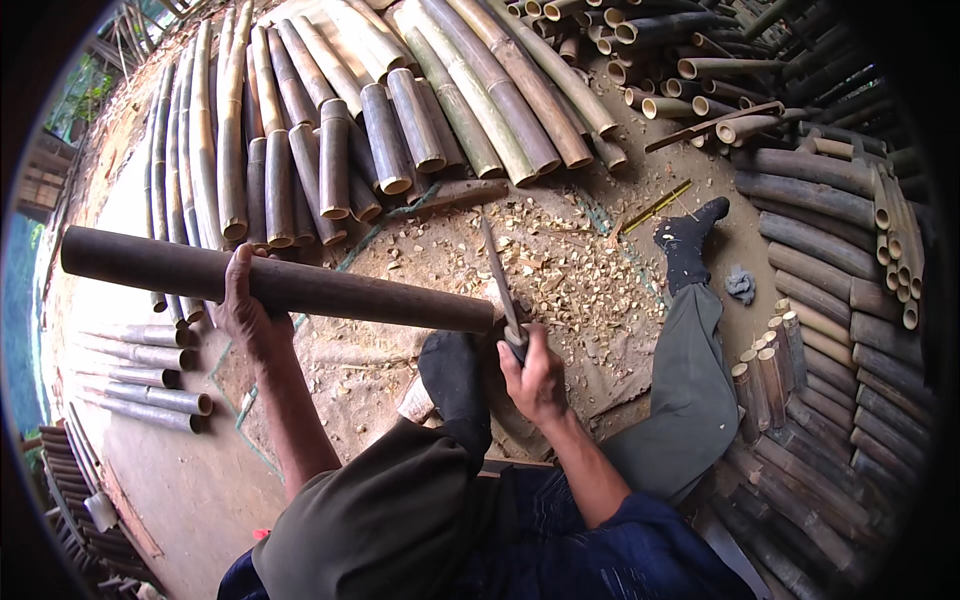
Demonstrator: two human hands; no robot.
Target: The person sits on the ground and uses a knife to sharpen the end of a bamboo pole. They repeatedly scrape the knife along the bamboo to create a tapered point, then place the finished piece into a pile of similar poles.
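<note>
A thick dark bamboo tube [370, 298] lies across in front of me, its left end raised higher in the picture. My left hand [252, 300] is closed around it left of its middle, thumb over the top. In my right hand [537, 378] I grip a knife [497, 270] by its dark handle, the blade pointing up and away from me. The blade stands close by the tube's right end; whether the two touch I cannot tell. My foot in a dark sock [455, 375] is just below that end.
Pale wood chips [560, 265] litter a brown ground cloth [350, 365]. Long bamboo poles [470, 80] and short cut tubes [385, 140] lie beyond. Stacked bamboo [820, 250] lines the right. My other leg [690, 370] stretches out beside a yellow ruler-like strip [655, 207].
</note>
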